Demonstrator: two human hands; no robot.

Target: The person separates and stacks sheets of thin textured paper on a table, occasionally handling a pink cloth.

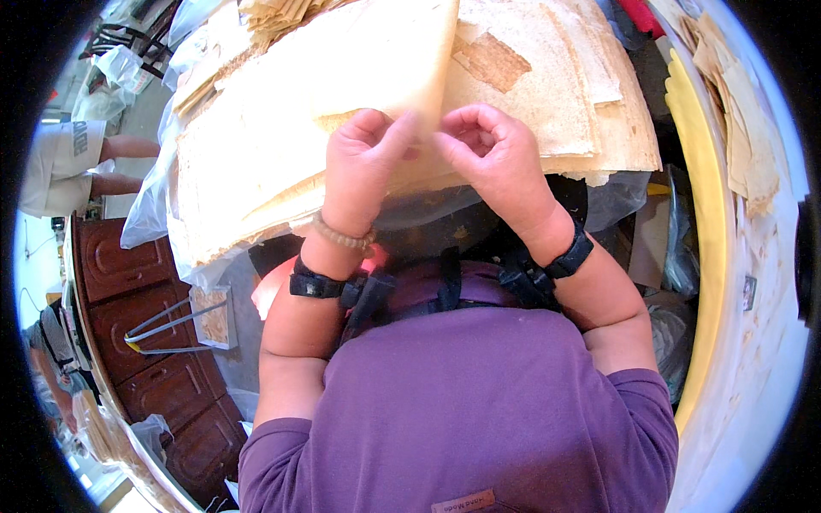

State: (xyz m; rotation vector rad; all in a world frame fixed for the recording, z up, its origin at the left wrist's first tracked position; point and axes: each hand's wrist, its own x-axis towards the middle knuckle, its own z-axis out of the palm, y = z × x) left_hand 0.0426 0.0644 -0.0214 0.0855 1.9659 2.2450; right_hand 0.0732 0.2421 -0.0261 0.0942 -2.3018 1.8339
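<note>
A pale tan thin sheet (376, 64), which looks like wood veneer, lies over a broad stack of similar sheets (556, 103) in front of me. Its near corner is raised between my two hands. My left hand (363, 167) is closed at that corner, thumb and fingers pinched together and slightly blurred. Facing it, my right hand (496, 154) has its fingers curled and its thumb against the fingertips at the sheet's edge. A darker brown rectangular patch (493, 61) lies on the stack to the right of the raised sheet.
Clear plastic (150, 205) hangs off the stack's left side. Brown drawers (128, 282) and a small box with a strap frame (212, 316) stand at left. More sheets (735, 120) lie along the right, beside a yellow edge (705, 256). Other people (73, 167) are at far left.
</note>
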